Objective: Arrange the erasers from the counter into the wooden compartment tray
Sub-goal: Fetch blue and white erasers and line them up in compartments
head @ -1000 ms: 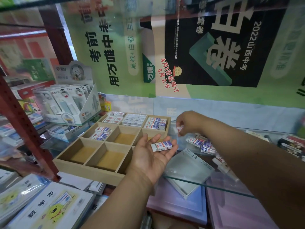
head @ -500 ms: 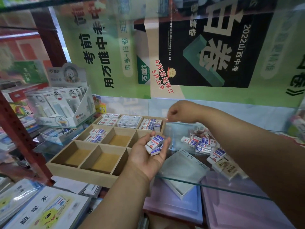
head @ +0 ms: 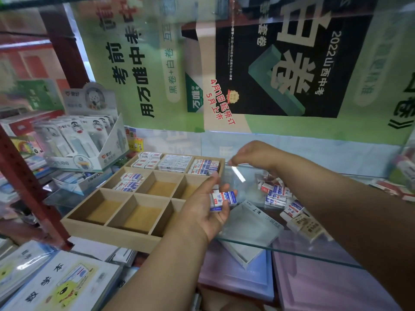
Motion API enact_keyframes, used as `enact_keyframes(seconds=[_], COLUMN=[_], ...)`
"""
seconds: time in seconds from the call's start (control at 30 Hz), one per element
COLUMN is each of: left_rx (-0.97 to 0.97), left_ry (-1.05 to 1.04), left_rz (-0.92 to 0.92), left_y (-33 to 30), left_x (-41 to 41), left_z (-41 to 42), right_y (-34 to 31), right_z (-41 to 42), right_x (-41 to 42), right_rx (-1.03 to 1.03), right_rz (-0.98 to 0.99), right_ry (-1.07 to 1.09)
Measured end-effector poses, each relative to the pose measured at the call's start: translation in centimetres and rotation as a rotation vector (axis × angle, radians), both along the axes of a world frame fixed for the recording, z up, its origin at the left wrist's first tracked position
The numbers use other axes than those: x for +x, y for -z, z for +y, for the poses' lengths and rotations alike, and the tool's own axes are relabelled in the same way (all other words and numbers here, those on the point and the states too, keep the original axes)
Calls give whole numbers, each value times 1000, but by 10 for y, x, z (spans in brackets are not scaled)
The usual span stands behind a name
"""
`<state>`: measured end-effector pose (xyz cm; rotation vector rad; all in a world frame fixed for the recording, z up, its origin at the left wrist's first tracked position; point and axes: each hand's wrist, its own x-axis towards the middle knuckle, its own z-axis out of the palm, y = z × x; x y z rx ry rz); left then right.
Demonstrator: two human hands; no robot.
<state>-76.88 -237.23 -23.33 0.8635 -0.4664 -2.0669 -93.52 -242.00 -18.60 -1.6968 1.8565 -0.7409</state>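
Left hand [head: 202, 212] sits palm-up just right of the wooden tray [head: 107, 230], fingers curled around a couple of erasers [head: 222, 198]. Right hand [head: 249, 153] hovers further right of the tray, fingertips pinched together on something too small to tell. Loose erasers [head: 278, 196] lie on the glass counter [head: 292, 248] there; the tray's far compartments are filled.
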Motion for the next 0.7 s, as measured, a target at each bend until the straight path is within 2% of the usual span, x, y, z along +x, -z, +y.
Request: enact_keyframes(seconds=[0.07,0.17,0.23,0.27,0.3,0.37,0.43,0.5,0.57,0.7], left_rx=[-45,-84,-87,-78,-65,-38,-20,-20,-32,-35], left_ry=[37,81,87,88,81,54,46,54,57,40], left_rz=[17,88,92,91,101,138,174,192,206,231], left_y=[-1,-1,-2,-2,-3,-3,-2,0,3,5], left_x=[-4,-8,-9,-9,-8,-4,0,1,0,-2], left_z=[0,2,4,4,5,4,4,4,4,6], right_y=[-12,-16,-21,-24,-24,-15,1,19,30,44], right_z=[12,27,34,35,36,35,38,42,43,36], right_x=[10,17,6,-5,-18,-46,-63,-68,-66,-61], right_rx=[37,128,152,127,83,52,152,221,196,160], right_rz=[-198,-263,-329,-297,-159,351,738,888,987,1017], right_ry=[-92,-189,-189,-168,-132,-79,-61,-57,-64,-110])
